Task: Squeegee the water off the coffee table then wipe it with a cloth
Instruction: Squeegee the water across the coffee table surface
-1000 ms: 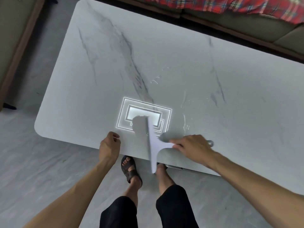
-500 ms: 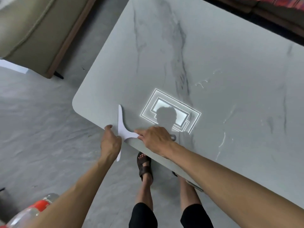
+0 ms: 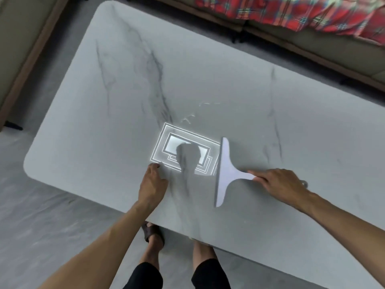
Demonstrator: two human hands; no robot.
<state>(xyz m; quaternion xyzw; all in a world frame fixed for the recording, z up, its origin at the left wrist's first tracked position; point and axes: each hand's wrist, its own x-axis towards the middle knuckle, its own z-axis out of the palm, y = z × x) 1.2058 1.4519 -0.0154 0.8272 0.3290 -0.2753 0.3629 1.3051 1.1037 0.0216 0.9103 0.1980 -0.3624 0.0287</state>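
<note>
The grey marble coffee table (image 3: 208,59) fills most of the view. A white squeegee (image 3: 226,171) lies with its blade on the tabletop near the front edge, blade running front to back. My right hand (image 3: 279,183) grips its handle from the right. My left hand (image 3: 153,181) rests on the table to the left of the blade, its fingers loosely bent and holding nothing. Thin water streaks (image 3: 191,116) glint just beyond a bright ceiling-light reflection (image 3: 187,151). No cloth is in view.
A sofa with a red plaid blanket (image 3: 302,9) runs along the table's far side. Another sofa (image 3: 18,49) stands at the left. My sandalled feet (image 3: 153,234) stand on the grey floor below the table's front edge.
The squeegee has moved from the table's front left corner back to the right, onto the tabletop. My left hand left the blade's end and now rests on the table.
</note>
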